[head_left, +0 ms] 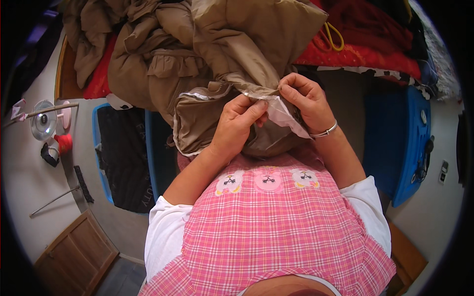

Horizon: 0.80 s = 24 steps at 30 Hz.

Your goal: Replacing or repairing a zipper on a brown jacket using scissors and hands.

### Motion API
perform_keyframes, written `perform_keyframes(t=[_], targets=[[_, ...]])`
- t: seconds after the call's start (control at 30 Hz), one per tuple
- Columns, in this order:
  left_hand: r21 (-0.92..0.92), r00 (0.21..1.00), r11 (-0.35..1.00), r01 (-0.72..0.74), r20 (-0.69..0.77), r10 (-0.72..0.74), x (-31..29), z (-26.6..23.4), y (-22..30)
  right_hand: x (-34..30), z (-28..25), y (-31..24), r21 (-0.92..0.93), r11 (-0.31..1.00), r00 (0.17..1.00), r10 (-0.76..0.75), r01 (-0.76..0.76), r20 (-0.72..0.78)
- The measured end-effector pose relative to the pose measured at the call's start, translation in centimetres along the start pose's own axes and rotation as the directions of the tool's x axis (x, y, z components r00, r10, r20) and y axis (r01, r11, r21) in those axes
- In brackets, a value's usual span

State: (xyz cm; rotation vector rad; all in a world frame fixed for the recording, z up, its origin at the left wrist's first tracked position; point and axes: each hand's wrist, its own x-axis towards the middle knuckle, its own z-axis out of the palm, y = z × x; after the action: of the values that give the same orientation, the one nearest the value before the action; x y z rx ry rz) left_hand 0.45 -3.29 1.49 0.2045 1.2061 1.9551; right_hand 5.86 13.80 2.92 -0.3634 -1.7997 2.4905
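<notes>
A large brown padded garment (pixel 148 79) spreads over the table and hangs down toward my lap. Along its edge runs a thin whitish strip of lining (pixel 285 114), which droops between my hands. My left hand (pixel 241 119) pinches this edge between thumb and fingers. Just to the right and slightly farther, my right hand (pixel 307 98) pinches the same edge, fingertips pressed together, a bracelet at its wrist. Folds of cloth cover the rest of the edge, and part of the left fingers is hidden behind the strip.
Yellow-handled scissors (pixel 334 37) lie on the red cloth (pixel 355 58) at the right. A blue-rimmed bin (pixel 95 148) holding dark fabric stands at the left. A blue plastic container (pixel 395 143) is at the right. A fan (pixel 43 121) stands far left.
</notes>
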Motion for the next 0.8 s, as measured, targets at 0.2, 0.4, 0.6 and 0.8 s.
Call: perform_keyframes(t=[0.2,0.4,0.6,0.8], targets=[[0.052,0.998,0.997,-0.064,-0.019,0.065,-0.1,0.1,-0.2,-0.1,0.3,-1.6,-0.172,0.984,0.998,0.048,-0.040,0.042],[0.083,0.998,0.995,-0.063,0.029,0.061,-0.4,0.2,0.0,0.1,0.0,-1.1,-0.253,0.963,0.994,-0.067,0.088,0.092],[0.222,0.966,0.973,-0.065,0.260,0.005,-0.5,-0.3,0.8,0.2,-0.6,-0.3,-0.026,1.000,0.986,-0.003,-0.001,-0.164],[0.109,0.970,0.994,-0.014,0.244,-0.013,-0.9,-1.2,-0.6,1.2,-3.5,-0.8,0.319,0.945,0.976,0.004,0.068,-0.220]])
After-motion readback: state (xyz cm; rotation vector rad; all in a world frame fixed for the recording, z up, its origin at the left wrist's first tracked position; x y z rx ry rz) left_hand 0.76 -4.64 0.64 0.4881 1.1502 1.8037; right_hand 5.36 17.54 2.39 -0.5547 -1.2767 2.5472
